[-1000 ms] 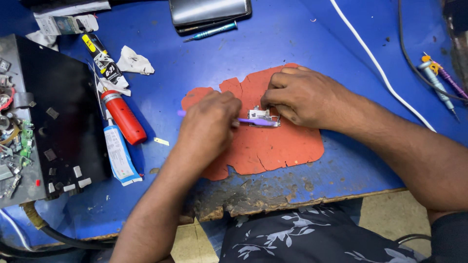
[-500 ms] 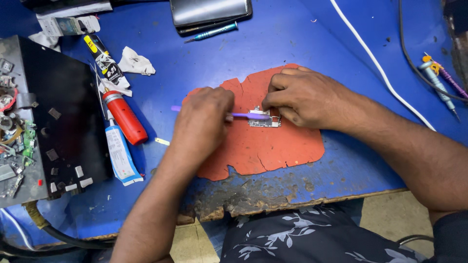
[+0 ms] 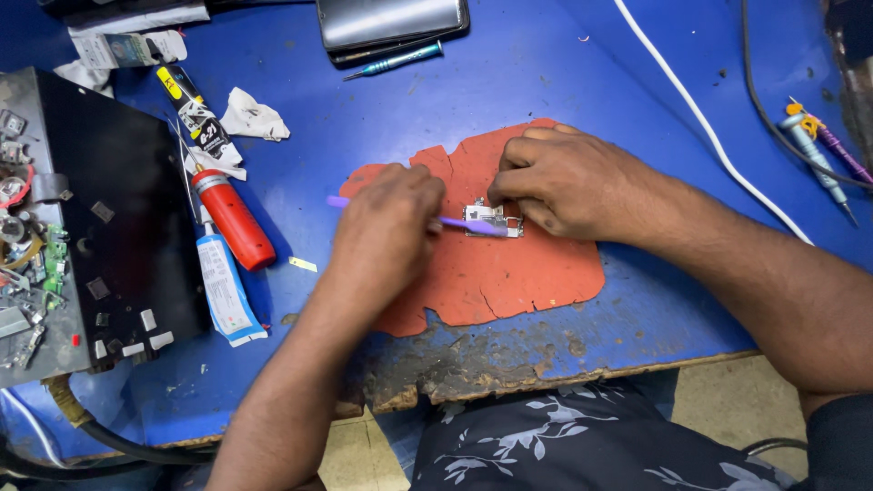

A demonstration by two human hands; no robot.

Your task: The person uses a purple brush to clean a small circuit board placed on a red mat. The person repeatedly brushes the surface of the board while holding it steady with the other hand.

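A slim purple plastic tool (image 3: 459, 223) lies nearly level across the worn orange rubber mat (image 3: 509, 273), its tail sticking out to the left and its tip touching a small silver metal component (image 3: 492, 218). That part, boxy with tiny brackets, sits flat near the mat's middle on the blue table (image 3: 546, 82).

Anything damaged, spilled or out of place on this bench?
Yes. The blue-painted table's front edge is chipped and worn bare below the orange rubber mat, whose own edges are torn and ragged. Crumpled white tissue and small loose parts lie scattered at the left.
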